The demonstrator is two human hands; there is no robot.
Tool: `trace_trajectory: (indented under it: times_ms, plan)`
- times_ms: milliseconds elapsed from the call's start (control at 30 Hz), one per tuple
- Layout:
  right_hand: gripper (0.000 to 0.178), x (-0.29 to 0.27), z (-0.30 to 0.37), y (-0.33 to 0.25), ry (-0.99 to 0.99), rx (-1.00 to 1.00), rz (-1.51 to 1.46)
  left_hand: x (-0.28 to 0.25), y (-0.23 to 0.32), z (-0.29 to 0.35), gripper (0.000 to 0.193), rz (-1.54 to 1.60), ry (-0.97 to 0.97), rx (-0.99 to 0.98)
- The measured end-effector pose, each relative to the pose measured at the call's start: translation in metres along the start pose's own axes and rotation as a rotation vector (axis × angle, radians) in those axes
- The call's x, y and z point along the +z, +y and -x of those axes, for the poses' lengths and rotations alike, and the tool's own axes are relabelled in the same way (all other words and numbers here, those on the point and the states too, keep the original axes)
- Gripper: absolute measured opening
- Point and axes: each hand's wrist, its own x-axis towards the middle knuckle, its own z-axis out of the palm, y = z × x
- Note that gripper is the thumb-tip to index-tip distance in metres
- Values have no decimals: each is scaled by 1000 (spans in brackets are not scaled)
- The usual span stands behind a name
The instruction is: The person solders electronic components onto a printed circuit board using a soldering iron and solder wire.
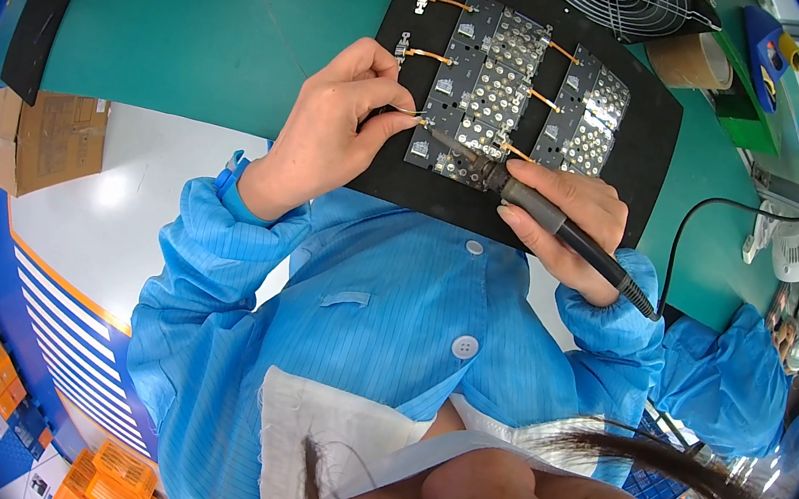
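My left hand (pixel 330 124) pinches a thin solder wire (pixel 415 112) between thumb and forefinger, at the left edge of a black circuit board panel (pixel 483 33). My right hand (pixel 580 218) grips a soldering iron (pixel 536 207) by its dark handle. The iron's tip points up and left, close to the wire's end; I cannot tell whether they touch. Short orange leads (pixel 442 0) with small metal connectors stick out from the panel's left side. Further right lies a second panel (pixel 571 95), with more orange leads between the two. A black mat (pixel 652 131) lies under both.
A round fan grille (pixel 619 1) and a brown tape roll (pixel 692 61) stand at the back right of the green table (pixel 197 21). The iron's black cable (pixel 693 207) loops right. A cardboard box (pixel 45 142) is at left. Another person's blue sleeve (pixel 721 378) shows at right.
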Motion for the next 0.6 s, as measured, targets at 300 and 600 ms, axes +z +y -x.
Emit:
trace_trajectory:
  times_ms: [300,600]
  plan:
    - [37,0,0,-1,-7,1,-12,0,-1,2,10,2,5,8]
    - [34,-12,-1,-5,40,-26,22,-1,0,-3,12,-1,-15,26]
